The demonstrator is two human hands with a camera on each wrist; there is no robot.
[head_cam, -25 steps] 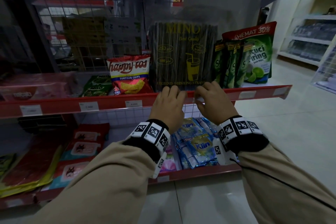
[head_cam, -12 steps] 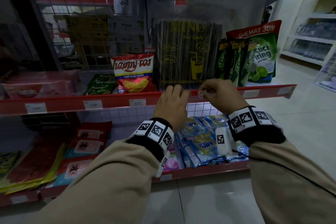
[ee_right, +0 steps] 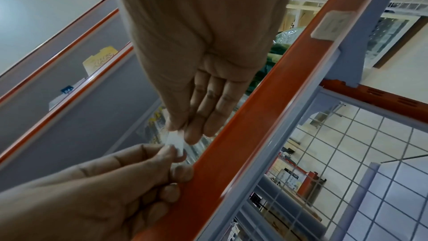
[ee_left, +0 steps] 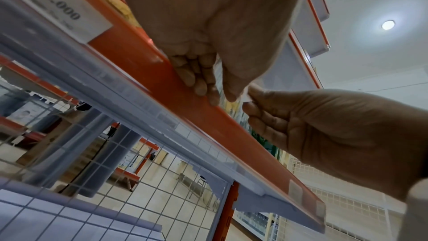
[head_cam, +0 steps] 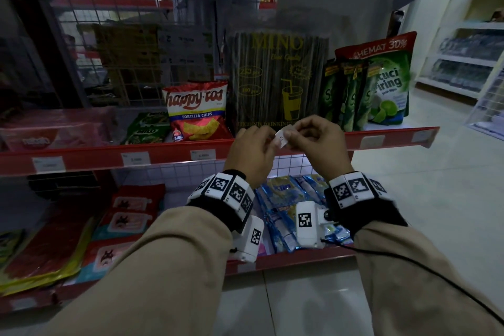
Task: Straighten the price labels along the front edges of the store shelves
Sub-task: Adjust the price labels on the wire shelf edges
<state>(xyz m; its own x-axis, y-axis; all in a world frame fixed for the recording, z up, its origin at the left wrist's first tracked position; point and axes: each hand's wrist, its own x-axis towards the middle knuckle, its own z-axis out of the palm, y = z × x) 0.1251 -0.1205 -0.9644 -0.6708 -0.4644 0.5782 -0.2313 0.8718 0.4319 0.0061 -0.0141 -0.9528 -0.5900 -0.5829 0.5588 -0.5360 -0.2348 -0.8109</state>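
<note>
A small white price label [head_cam: 281, 140] is off the red shelf rail [head_cam: 169, 155] and is held just above it, in front of a pack of drinking straws. My left hand [head_cam: 268, 142] pinches its left end and my right hand [head_cam: 291, 139] pinches its right end. In the left wrist view the label [ee_left: 249, 96] sits between my left hand's fingertips [ee_left: 231, 94] and my right hand [ee_left: 301, 125]. The right wrist view shows the label [ee_right: 174, 140] between thumb and forefinger of both hands. Other labels [head_cam: 203, 154] stay on the rail.
Snack bags, the straw pack [head_cam: 278, 76] and green pouches [head_cam: 381, 82] stand behind the rail. More labels [head_cam: 372, 142] sit to the right, near the shelf's end. A lower shelf holds blue packets [head_cam: 283, 199] and red packs. Open aisle floor lies to the right.
Both hands were on the rail a second ago. The right hand lifted first with the label, then the left joined it; now both pinch it above the rail.
</note>
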